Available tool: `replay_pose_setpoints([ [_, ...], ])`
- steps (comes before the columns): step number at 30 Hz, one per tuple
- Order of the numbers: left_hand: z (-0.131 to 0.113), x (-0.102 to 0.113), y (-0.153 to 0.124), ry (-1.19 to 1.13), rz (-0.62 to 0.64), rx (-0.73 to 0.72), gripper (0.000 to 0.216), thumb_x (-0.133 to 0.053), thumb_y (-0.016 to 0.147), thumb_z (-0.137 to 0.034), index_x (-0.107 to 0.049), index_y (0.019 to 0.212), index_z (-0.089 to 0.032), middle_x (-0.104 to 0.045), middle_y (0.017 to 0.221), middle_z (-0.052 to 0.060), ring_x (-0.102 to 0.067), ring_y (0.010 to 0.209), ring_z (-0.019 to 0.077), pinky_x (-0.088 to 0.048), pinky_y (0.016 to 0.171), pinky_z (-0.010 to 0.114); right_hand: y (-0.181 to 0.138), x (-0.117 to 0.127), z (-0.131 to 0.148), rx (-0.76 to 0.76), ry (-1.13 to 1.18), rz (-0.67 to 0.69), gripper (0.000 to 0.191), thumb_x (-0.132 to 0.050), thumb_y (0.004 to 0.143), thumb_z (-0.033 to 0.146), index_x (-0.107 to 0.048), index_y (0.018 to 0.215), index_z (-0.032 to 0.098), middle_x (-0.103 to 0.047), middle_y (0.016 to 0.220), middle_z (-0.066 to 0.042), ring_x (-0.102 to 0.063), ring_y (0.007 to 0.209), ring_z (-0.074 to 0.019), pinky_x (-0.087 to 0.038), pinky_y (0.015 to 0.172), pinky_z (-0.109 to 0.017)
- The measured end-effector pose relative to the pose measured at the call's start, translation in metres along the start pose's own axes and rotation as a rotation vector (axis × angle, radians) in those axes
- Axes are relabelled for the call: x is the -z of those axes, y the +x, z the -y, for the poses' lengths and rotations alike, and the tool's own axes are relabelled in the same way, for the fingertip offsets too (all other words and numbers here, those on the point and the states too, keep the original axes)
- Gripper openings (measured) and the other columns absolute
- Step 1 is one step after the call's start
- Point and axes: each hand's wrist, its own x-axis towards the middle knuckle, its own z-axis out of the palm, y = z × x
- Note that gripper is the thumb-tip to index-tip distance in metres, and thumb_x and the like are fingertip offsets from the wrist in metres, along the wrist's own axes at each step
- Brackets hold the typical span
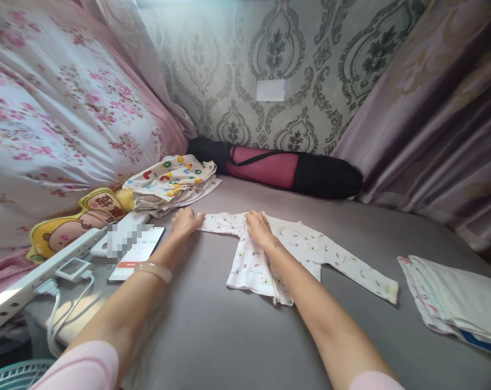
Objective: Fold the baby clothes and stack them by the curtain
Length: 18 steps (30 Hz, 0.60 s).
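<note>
I see a little white long-sleeved shirt (249, 265) lying spread on a gray sheet (204, 330), right in front of the person. Its longest way runs from sleeve to sleeve, left to right, and the right sleeve slants down toward the person. The neck end points at the wall (229, 49) and the bottom hem points back at the person. The left hand (185, 221) is at the end of the left sleeve, thumb touching the cuff — I can't tell if it pinches the cloth or just presses it. The right hand (259, 226) rests by the shoulder with its fingers bent, and I can't tell if they grip there. The right arm crosses over the shirt and hides some of its middle. A blue-green basket (21, 365) peeks out at the near left corner, but I can't see what it holds. A long black and pink bag (265, 167) lies along the wall, its insides hidden. Near the left hand sit a heap of printed cloth (170, 181) and a phone (148, 246); past the phone are a white power strip (83, 246) and a yellow plush toy (62, 230). Folded cloths (460, 292) lie off to the right — apart from the sleeve.
</note>
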Motion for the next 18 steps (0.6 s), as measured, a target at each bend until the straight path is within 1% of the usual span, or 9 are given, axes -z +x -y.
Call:
replay_pose_setpoints([
  [3,-0.004,-0.003,0.001,-0.070,0.062,0.033,0.040,-0.052,0.082,-0.051,-0.061,0.100,-0.017,-0.068,0.110,0.014,-0.061,0.105,0.0289,-0.041,0.077,0.031,0.007,-0.009,0.010,-0.013,0.009,0.020,0.040,-0.030,0.096,0.014,-0.064,0.118,0.016,-0.059,0.129,-0.011,-0.049,0.120,-0.0226,-0.035,0.103,-0.031],
  [5,-0.005,-0.003,-0.001,-0.109,0.077,0.021,0.032,-0.051,0.084,-0.047,-0.060,0.095,-0.018,-0.069,0.107,0.011,-0.062,0.102,0.0264,-0.040,0.075,0.030,0.008,-0.015,0.015,-0.021,0.034,0.028,0.041,-0.030,0.097,0.019,-0.059,0.126,0.013,-0.053,0.138,-0.012,-0.044,0.128,-0.0232,-0.031,0.107,-0.031],
  [8,-0.005,0.000,-0.008,-0.180,0.014,0.007,0.029,-0.044,0.088,-0.042,-0.057,0.099,-0.018,-0.068,0.106,0.011,-0.062,0.099,0.0247,-0.041,0.073,0.029,0.006,-0.023,0.018,-0.051,0.083,0.052,0.051,-0.026,0.099,0.027,-0.041,0.143,0.004,-0.036,0.153,-0.014,-0.028,0.142,-0.0242,-0.018,0.115,-0.032],
  [10,-0.003,0.004,-0.013,-0.221,-0.014,0.018,0.031,-0.039,0.091,-0.040,-0.053,0.106,-0.017,-0.068,0.105,0.013,-0.063,0.098,0.0246,-0.042,0.073,0.029,0.005,-0.026,0.020,-0.072,0.118,0.087,0.058,-0.023,0.101,0.033,-0.030,0.149,0.002,-0.025,0.158,-0.015,-0.018,0.146,-0.0251,-0.010,0.118,-0.035],
  [11,-0.003,0.006,-0.016,-0.222,-0.017,0.018,0.032,-0.038,0.092,-0.040,-0.052,0.109,-0.016,-0.068,0.105,0.013,-0.063,0.098,0.0252,-0.043,0.074,0.029,0.004,-0.028,0.021,-0.079,0.129,0.102,0.061,-0.023,0.101,0.037,-0.027,0.150,0.002,-0.022,0.160,-0.015,-0.014,0.147,-0.0255,-0.008,0.118,-0.036],
  [12,-0.002,0.007,-0.019,-0.207,-0.020,0.013,0.033,-0.037,0.093,-0.040,-0.050,0.111,-0.016,-0.068,0.105,0.014,-0.064,0.098,0.0261,-0.043,0.074,0.030,0.003,-0.028,0.022,-0.084,0.132,0.111,0.062,-0.023,0.100,0.040,-0.026,0.151,0.003,-0.019,0.160,-0.015,-0.011,0.148,-0.0256,-0.006,0.119,-0.036],
  [14,-0.001,0.010,-0.025,-0.134,-0.024,-0.006,0.035,-0.035,0.094,-0.041,-0.049,0.115,-0.016,-0.068,0.105,0.016,-0.064,0.099,0.0287,-0.044,0.075,0.033,0.003,-0.029,0.023,-0.085,0.123,0.108,0.062,-0.023,0.100,0.045,-0.027,0.152,0.010,-0.017,0.161,-0.013,-0.009,0.148,-0.0255,-0.004,0.118,-0.038],
  [16,-0.001,0.010,-0.030,-0.029,-0.028,-0.032,0.037,-0.033,0.095,-0.039,-0.048,0.118,-0.015,-0.068,0.104,0.018,-0.065,0.098,0.0317,-0.045,0.075,0.036,0.002,-0.029,0.023,-0.078,0.111,0.105,0.061,-0.023,0.100,0.049,-0.029,0.152,0.019,-0.017,0.162,-0.010,-0.009,0.148,-0.0251,-0.004,0.118,-0.039],
  [18,-0.001,0.008,-0.034,0.069,-0.028,-0.069,0.038,-0.030,0.096,-0.036,-0.048,0.121,-0.013,-0.069,0.100,0.020,-0.066,0.095,0.0342,-0.046,0.074,0.039,0.002,-0.028,0.024,-0.076,0.101,0.112,0.061,-0.024,0.099,0.053,-0.030,0.152,0.024,-0.017,0.162,-0.008,-0.009,0.148,-0.0254,-0.004,0.117,-0.040],
])
